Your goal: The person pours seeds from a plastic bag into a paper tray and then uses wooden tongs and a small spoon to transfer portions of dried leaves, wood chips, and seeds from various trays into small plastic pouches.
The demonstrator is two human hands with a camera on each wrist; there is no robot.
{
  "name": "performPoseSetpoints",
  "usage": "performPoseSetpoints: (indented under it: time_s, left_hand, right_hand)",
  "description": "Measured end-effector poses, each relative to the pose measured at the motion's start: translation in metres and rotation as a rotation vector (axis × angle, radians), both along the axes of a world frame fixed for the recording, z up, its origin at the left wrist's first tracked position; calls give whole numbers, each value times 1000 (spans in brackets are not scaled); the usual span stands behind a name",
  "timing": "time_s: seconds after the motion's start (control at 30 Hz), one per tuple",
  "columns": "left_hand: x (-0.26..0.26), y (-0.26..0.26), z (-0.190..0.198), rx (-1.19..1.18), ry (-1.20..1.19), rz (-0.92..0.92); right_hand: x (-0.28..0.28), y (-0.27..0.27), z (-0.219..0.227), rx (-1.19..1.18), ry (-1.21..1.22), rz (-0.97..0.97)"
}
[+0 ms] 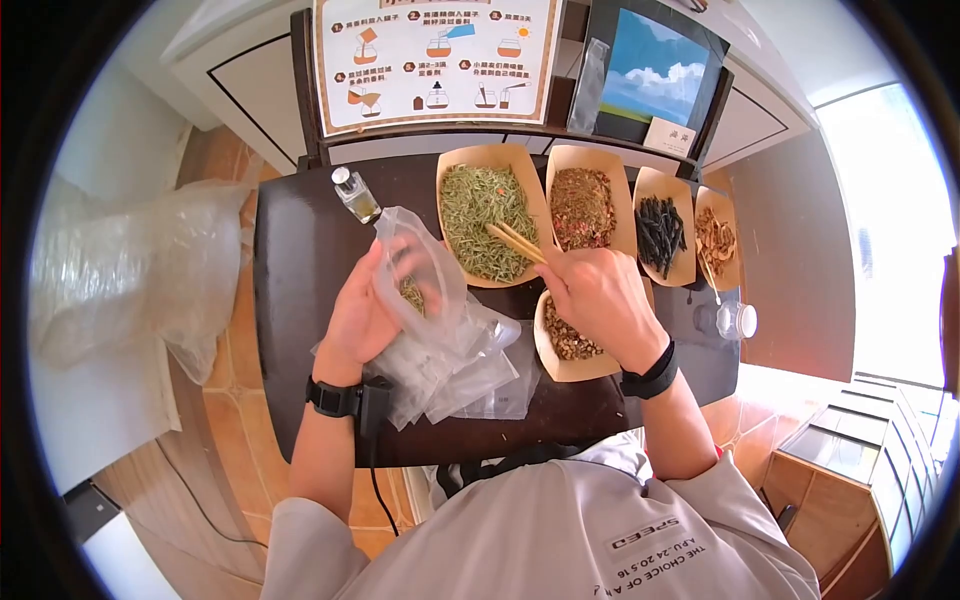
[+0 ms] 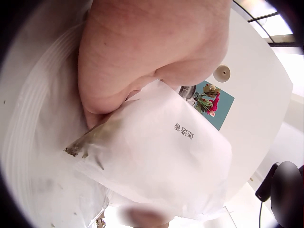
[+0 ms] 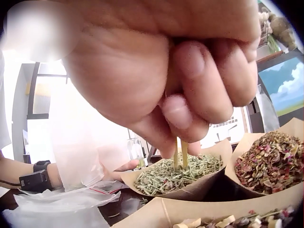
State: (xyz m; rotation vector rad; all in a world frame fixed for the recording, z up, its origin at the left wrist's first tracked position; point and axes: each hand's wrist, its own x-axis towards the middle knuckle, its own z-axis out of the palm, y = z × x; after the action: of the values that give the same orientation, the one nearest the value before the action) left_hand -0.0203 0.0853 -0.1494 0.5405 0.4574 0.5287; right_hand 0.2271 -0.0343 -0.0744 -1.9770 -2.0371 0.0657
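My left hand (image 1: 358, 315) grips a translucent plastic bag (image 1: 452, 265) with its mouth spread open. A small clump of green herb (image 1: 412, 294) shows inside it. Printed characters mark the side of the bag (image 2: 156, 147) in the left wrist view. My right hand (image 1: 605, 305) pinches wooden tweezers (image 1: 518, 243), fingers curled round them. Their tips reach into the dried green herb (image 1: 488, 205) in the largest paper tray (image 1: 446, 163), as the right wrist view also shows. Below the right hand sits a paper tray (image 1: 575, 372) of brown chopped pieces, partly hidden by it.
Right of the green herb stand trays of reddish flakes (image 1: 582, 205), dark strips (image 1: 660, 235) and tan pieces (image 1: 714, 240). A small glass bottle (image 1: 356, 195) lies behind the left hand, a clear jar (image 1: 735, 320) at the right edge. More plastic bags (image 1: 495, 385) lie in front. A sign (image 1: 435, 60) stands behind.
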Motion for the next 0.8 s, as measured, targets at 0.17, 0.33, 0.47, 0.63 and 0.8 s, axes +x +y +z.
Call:
performPoseSetpoints:
  time_s: [0.17,0.33,0.47,0.63,0.8]
  left_hand:
    - [-4,2,-11,2,-54,-1]
    - [-1,0,-4,-27,-9,-2]
    - [4,-2,6,-30,75,31]
    - [4,-4,7,-45,100,51]
    - [2,-2,0,-62,76,54]
  right_hand:
    - [7,-7,9,61,79,-14]
    - [11,-14,25,162,193,-14]
    - [2,-19,53,181,287,-49]
    - [-23,-22,61,175,329,74]
    - [-34,-20,51,109,317,136]
